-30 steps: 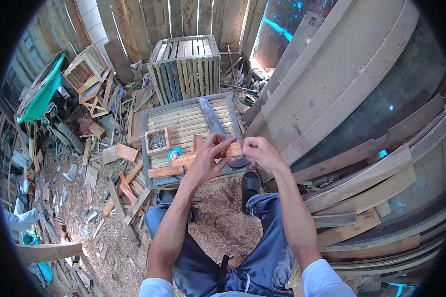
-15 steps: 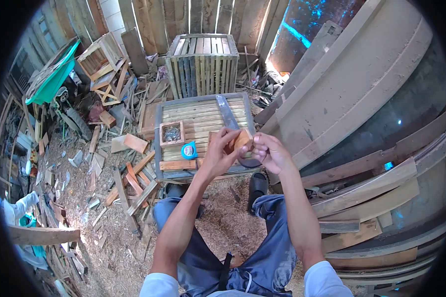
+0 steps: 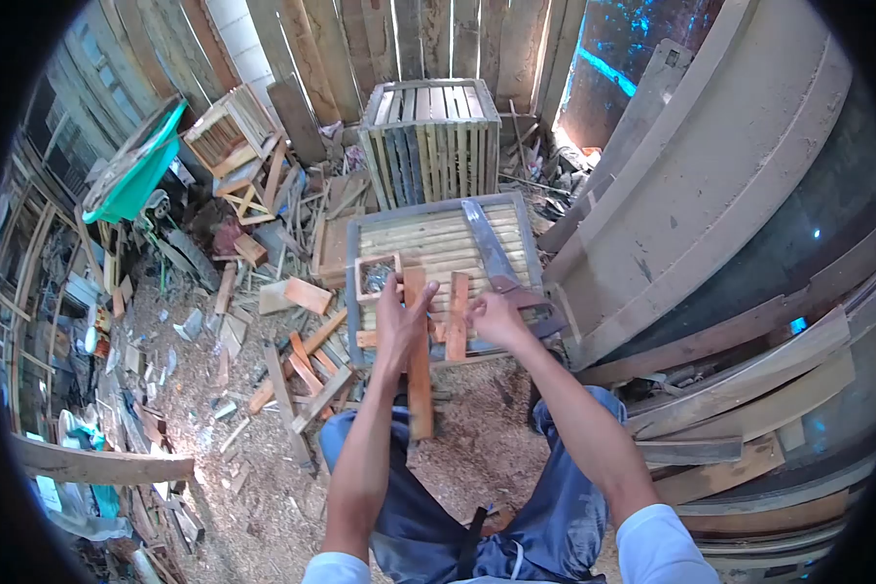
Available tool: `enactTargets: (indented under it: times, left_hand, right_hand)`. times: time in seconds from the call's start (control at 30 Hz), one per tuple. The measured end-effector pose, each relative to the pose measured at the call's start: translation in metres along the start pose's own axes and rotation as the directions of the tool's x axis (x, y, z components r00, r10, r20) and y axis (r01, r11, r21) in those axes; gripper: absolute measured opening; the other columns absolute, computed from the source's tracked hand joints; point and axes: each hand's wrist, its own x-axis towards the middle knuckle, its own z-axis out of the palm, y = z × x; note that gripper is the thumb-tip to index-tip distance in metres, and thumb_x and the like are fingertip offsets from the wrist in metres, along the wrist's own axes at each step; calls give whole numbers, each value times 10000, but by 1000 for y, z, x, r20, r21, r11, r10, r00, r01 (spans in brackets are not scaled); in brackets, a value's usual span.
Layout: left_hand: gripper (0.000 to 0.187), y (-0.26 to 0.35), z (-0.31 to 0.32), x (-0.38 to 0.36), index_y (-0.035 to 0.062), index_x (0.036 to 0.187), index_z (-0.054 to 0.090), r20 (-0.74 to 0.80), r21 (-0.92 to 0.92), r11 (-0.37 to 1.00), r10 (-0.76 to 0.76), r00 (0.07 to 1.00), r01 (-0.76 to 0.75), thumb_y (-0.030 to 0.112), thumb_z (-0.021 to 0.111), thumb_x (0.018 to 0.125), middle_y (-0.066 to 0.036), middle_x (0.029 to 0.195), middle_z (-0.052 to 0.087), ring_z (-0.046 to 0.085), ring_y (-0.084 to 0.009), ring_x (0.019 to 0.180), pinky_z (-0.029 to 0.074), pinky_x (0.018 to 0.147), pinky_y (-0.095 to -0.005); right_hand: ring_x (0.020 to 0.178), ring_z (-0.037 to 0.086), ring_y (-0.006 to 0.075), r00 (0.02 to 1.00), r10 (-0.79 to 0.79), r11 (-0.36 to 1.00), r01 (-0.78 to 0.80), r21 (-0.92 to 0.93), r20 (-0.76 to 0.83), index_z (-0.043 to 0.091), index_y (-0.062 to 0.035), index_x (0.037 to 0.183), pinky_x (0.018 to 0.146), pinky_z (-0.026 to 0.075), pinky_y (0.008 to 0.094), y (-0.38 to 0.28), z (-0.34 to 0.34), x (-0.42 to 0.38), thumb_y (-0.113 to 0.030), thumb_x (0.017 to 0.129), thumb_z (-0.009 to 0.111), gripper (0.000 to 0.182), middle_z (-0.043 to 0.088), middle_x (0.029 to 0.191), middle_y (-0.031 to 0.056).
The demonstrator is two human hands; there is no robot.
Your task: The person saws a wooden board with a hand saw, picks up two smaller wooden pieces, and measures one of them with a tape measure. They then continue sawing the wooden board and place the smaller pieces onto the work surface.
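Note:
My left hand (image 3: 399,329) is closed around a narrow wooden strip (image 3: 419,384), which points toward my lap past the table's front edge. My right hand (image 3: 497,319) has its fingers curled and pinched together; whatever is in them is too small to make out. Just left of those fingers, a shorter wooden piece (image 3: 457,313) lies on the slatted table (image 3: 428,226). A small wooden box (image 3: 377,276) with bits of metal sits by my left fingertips. Behind my right hand rests a handsaw (image 3: 490,243), its handle toward the table's right corner.
Behind the table stands a slatted crate (image 3: 430,146). Wood offcuts (image 3: 307,295) and shavings litter the floor at left, near a green basin (image 3: 136,175). Large curved boards (image 3: 711,185) lean at right, above stacked planks (image 3: 749,409).
My hands have moved apart. My left hand now holds a long strip instead of the wooden piece held up before. The blue tape measure is no longer visible. The view has shifted.

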Motion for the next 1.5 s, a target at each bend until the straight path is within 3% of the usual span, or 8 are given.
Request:
enactTargets:
  times: [0.13, 0.23, 0.4, 0.5, 0.63, 0.8, 1.1, 1.5]
  left_hand:
    - [237, 10, -3, -8, 27, 1021, 443, 10, -89, 996, -17, 1000, 17, 257, 502, 1015, -28, 659, 532, 509, -88, 482, 410, 416, -241]
    - [266, 7, -6, -8, 40, 974, 419, -56, -127, 992, 11, 998, -18, 298, 425, 1039, -41, 669, 516, 492, -98, 481, 406, 436, -242]
    - [146, 16, -13, -7, 48, 1005, 338, -59, -253, 956, -169, 984, 149, 142, 300, 900, -109, 706, 517, 530, -201, 513, 454, 487, -346]
    - [125, 19, -8, -13, 55, 996, 337, -70, -261, 958, -142, 987, 120, 142, 296, 915, -107, 729, 525, 539, -195, 525, 465, 498, -343]
    - [225, 6, -8, -21, 26, 1120, 468, 57, -407, 900, -146, 988, 156, 99, 425, 911, -117, 882, 617, 613, -195, 686, 515, 644, -322]
    - [347, -15, -22, -12, 6, 1281, 511, 111, -354, 923, -121, 986, 153, 145, 543, 965, -110, 1080, 682, 677, -191, 897, 531, 833, -330]
    - [358, 1, -48, -25, 21, 1233, 551, 216, -371, 907, -127, 968, 201, 235, 615, 954, -69, 1068, 684, 679, -166, 923, 532, 824, -305]
    - [332, -1, -38, -15, 82, 1182, 602, 106, -438, 885, -122, 987, 157, 257, 682, 911, 16, 975, 666, 616, -60, 880, 503, 711, -224]
  right_hand:
    - [1042, 602, 434, 986, 169, 916, -160, -367, -7, 445, -36, 1244, 847, 494, 521, -42, 28, -28, -342, 848, 687, 556, 606, 1084, 256]
    - [1114, 550, 458, 995, 96, 891, -90, -444, -8, 313, -58, 1319, 874, 482, 529, -38, 46, -29, -366, 831, 706, 698, 542, 1153, 301]
    - [973, 617, 468, 984, -33, 933, -33, -359, -177, 365, -13, 1219, 800, 498, 552, -28, 62, -27, -326, 810, 714, 623, 594, 1055, 299]
    - [939, 632, 460, 995, 71, 975, -85, -205, -72, 402, -10, 1189, 802, 497, 544, -38, 43, -30, -288, 817, 695, 549, 638, 963, 289]
    - [938, 624, 470, 989, -43, 992, 25, -125, -144, 485, 27, 1154, 820, 493, 538, -41, 13, -31, -187, 819, 682, 445, 644, 966, 300]
    - [943, 620, 147, 997, -80, 939, 82, 335, -20, 453, 38, 1232, 786, 504, 287, -40, -29, -40, -72, 893, 592, 382, 661, 1045, 130]
    - [995, 602, 149, 954, -193, 858, 49, 511, 231, 382, 7, 1274, 815, 509, 298, -67, -44, -73, -153, 957, 612, 423, 630, 1108, 131]
    - [1036, 600, 178, 951, -225, 826, 70, 559, 213, 406, -13, 1256, 899, 495, 328, -84, -35, -58, -99, 929, 640, 410, 630, 1122, 132]
